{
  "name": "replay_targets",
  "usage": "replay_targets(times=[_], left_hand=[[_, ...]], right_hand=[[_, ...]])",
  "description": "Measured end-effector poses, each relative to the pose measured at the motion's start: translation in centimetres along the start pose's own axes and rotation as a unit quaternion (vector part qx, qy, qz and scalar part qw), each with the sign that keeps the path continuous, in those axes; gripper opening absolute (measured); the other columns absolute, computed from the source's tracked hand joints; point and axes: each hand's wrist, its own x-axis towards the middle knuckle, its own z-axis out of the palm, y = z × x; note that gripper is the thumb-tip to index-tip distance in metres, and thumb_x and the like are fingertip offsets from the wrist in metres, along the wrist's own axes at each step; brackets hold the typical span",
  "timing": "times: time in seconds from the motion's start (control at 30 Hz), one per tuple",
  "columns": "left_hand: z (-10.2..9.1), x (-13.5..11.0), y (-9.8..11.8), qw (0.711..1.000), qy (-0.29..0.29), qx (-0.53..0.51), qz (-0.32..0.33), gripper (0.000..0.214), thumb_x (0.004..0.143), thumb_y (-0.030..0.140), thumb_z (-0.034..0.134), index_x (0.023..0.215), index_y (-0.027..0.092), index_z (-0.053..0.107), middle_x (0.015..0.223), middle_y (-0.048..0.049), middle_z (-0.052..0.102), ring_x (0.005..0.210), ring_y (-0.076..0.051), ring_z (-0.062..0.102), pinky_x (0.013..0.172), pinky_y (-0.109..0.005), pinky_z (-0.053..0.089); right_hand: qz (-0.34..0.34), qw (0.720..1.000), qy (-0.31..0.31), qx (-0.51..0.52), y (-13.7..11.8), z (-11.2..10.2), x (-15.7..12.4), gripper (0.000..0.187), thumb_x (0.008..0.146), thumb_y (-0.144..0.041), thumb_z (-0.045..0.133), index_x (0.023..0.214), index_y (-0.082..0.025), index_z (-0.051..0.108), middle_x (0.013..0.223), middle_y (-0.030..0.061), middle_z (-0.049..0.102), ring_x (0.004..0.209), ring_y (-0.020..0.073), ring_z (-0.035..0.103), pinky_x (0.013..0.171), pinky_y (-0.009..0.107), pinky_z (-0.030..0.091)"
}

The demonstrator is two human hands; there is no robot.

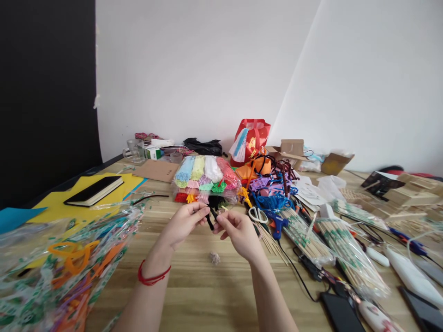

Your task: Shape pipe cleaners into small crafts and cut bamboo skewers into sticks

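My left hand [188, 221], with a red string bracelet on its wrist, pinches a short piece of black pipe cleaner [210, 223] over the middle of the table. From the other side, my right hand [237, 230] has its fingertips closed on the black piece too. Just below the hands, a small greyish tuft [215, 258] lies on the wood. Behind them sits a clear bag of coloured pipe cleaners [204, 173], packed in bundles. A longer black strand [150, 197] rests to the left. White-handled scissors [258, 215] lie right of my right hand.
A blue glue gun [278, 225] and bags of wooden sticks [353, 253] cover the right side. Plastic wrappers [69, 267] spread over the left, near a black notebook [93, 191] on yellow paper. A red bag [251, 140] stands by the wall.
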Motion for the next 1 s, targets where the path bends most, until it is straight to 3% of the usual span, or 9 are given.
replay_targets(times=[0.17, 0.3, 0.47, 0.57, 0.8, 1.0], left_hand=[[0.5, 0.3, -0.2, 0.998, 0.046, -0.026, 0.016, 0.041, 0.065, 0.053, 0.066, 0.071, 0.013, 0.057, 0.061, 0.0025, 0.049, 0.056, -0.008, 0.042, 0.053, -0.020, 0.036], [1.0, 0.2, 0.1, 0.997, 0.054, -0.049, 0.016, 0.044, 0.064, 0.055, 0.066, 0.074, 0.013, 0.058, 0.062, 0.0018, 0.051, 0.054, -0.007, 0.044, 0.052, -0.020, 0.036], [1.6, 0.0, 0.3, 0.995, 0.086, 0.010, 0.045, 0.038, 0.069, 0.052, 0.062, 0.076, 0.014, 0.059, 0.056, 0.0039, 0.050, 0.048, -0.007, 0.044, 0.046, -0.018, 0.035], [1.8, -0.2, 0.6, 0.990, 0.104, 0.039, 0.082, 0.031, 0.073, 0.046, 0.061, 0.076, 0.015, 0.057, 0.059, 0.0037, 0.052, 0.050, -0.008, 0.047, 0.046, -0.019, 0.038], [0.9, -0.4, 0.6, 0.975, 0.072, 0.099, 0.183, 0.017, 0.079, 0.030, 0.057, 0.073, 0.016, 0.051, 0.080, -0.0012, 0.062, 0.068, -0.010, 0.056, 0.063, -0.022, 0.046], [1.1, -0.2, 0.2, 0.974, 0.043, 0.122, 0.187, 0.015, 0.078, 0.027, 0.059, 0.070, 0.016, 0.053, 0.080, -0.0020, 0.062, 0.076, -0.013, 0.058, 0.069, -0.024, 0.045]], right_hand=[[-0.011, 0.998, -0.005, 0.060, 0.2, 0.7, 0.0, 0.032, 0.070, -0.047, 0.066, 0.071, -0.016, 0.060, 0.077, 0.0031, 0.063, 0.076, 0.0162, 0.062, 0.061, 0.030, 0.057], [-0.037, 0.996, 0.023, 0.082, 0.2, 0.9, 0.2, 0.030, 0.065, -0.044, 0.072, 0.068, -0.015, 0.062, 0.090, 0.0048, 0.062, 0.079, 0.0152, 0.061, 0.064, 0.029, 0.058], [0.032, 0.984, -0.037, 0.169, -0.3, 0.9, 0.1, 0.033, 0.063, -0.043, 0.074, 0.065, -0.015, 0.058, 0.060, 0.0008, 0.062, 0.059, 0.0174, 0.065, 0.060, 0.034, 0.057], [0.050, 0.979, -0.036, 0.194, -0.5, 1.0, 0.0, 0.032, 0.060, -0.040, 0.077, 0.063, -0.014, 0.059, 0.060, 0.0025, 0.065, 0.058, 0.0191, 0.066, 0.060, 0.034, 0.057], [0.095, 0.974, -0.087, 0.185, 0.2, 0.9, 0.3, 0.038, 0.062, -0.045, 0.075, 0.076, -0.010, 0.068, 0.067, 0.0072, 0.068, 0.059, 0.0183, 0.067, 0.058, 0.029, 0.057], [0.121, 0.980, -0.103, 0.121, 0.5, 1.0, 0.5, 0.039, 0.058, -0.046, 0.077, 0.062, -0.009, 0.064, 0.056, 0.0056, 0.064, 0.049, 0.0148, 0.063, 0.049, 0.024, 0.054]])
